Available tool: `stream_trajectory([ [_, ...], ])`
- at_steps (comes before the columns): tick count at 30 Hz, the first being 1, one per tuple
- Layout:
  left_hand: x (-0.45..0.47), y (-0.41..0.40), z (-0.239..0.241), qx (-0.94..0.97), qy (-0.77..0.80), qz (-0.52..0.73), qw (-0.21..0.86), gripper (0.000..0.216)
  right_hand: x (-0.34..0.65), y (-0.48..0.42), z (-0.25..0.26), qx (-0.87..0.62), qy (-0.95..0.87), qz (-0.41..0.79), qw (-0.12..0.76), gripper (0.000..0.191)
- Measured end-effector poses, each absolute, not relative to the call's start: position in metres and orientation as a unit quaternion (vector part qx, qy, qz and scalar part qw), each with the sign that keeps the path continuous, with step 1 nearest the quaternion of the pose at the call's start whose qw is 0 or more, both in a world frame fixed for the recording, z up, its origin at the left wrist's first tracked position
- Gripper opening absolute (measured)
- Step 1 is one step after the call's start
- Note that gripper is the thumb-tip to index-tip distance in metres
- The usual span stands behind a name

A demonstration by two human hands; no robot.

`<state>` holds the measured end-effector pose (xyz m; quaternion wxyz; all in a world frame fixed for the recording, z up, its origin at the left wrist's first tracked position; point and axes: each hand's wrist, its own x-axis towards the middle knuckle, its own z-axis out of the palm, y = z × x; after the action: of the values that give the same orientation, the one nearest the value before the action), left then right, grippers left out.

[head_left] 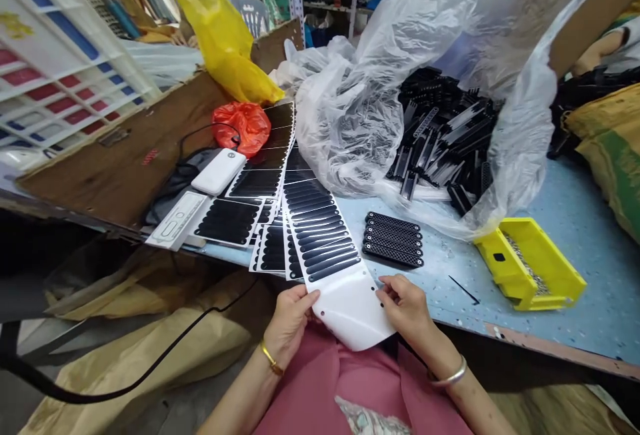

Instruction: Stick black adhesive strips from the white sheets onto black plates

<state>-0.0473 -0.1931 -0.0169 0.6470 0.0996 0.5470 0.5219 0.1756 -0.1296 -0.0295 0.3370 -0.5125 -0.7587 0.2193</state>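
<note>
A white sheet of black adhesive strips point(350, 308) slopes off the table edge towards me, its near end bare white apart from a few small black dots. My left hand point(290, 320) pinches the sheet's left edge between thumb and fingers. At the right edge, my right hand point(411, 307) is closed with thumb and fingertips on the sheet beside the dots; whether a tiny piece is also between them I cannot tell. Just beyond the right hand lies a row of several black textured plastic bars point(393, 239) with holes at their ends.
More strip sheets point(227, 221) lie to the left, near a white power bank point(219, 171) and a red bag point(241, 128). A clear plastic bag point(350, 135) holds many black plastic parts point(440, 141). A yellow bin point(533, 265) of small metal pieces and a black hex key point(464, 290) are at right.
</note>
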Motion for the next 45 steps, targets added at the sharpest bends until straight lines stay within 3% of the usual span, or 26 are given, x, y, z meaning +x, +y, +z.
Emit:
stream_trajectory([
  [4,-0.052,-0.202,-0.02,0.128,0.569,0.522,0.623,0.045,0.174,-0.127,-0.019,-0.479,-0.794,0.168,0.335,0.017],
  [9,-0.057,-0.211,-0.025,0.128,0.574,0.507,0.63,0.034,0.143,-0.125,-0.012,-0.415,-0.823,0.215,0.321,0.018],
  [17,-0.063,-0.202,-0.014,0.074,0.559,0.583,0.585,0.029,0.1,-0.137,-0.021,-0.387,-0.869,0.227,0.208,0.016],
  [25,-0.06,-0.2,-0.006,0.228,0.57,0.563,0.553,0.022,0.096,-0.132,-0.02,-0.403,-0.802,0.334,0.289,0.013],
  [30,-0.073,-0.192,0.005,0.384,0.583,0.486,0.527,0.028,0.081,-0.133,-0.013,-0.388,-0.793,0.338,0.327,0.03],
  [36,-0.076,-0.179,0.021,0.488,0.602,0.425,0.468,0.035,0.077,-0.125,-0.004,-0.423,-0.784,0.311,0.332,0.033],
  [45,-0.075,-0.164,0.021,0.532,0.583,0.406,0.461,0.031,0.083,-0.105,0.012,-0.384,-0.782,0.354,0.34,0.019],
])
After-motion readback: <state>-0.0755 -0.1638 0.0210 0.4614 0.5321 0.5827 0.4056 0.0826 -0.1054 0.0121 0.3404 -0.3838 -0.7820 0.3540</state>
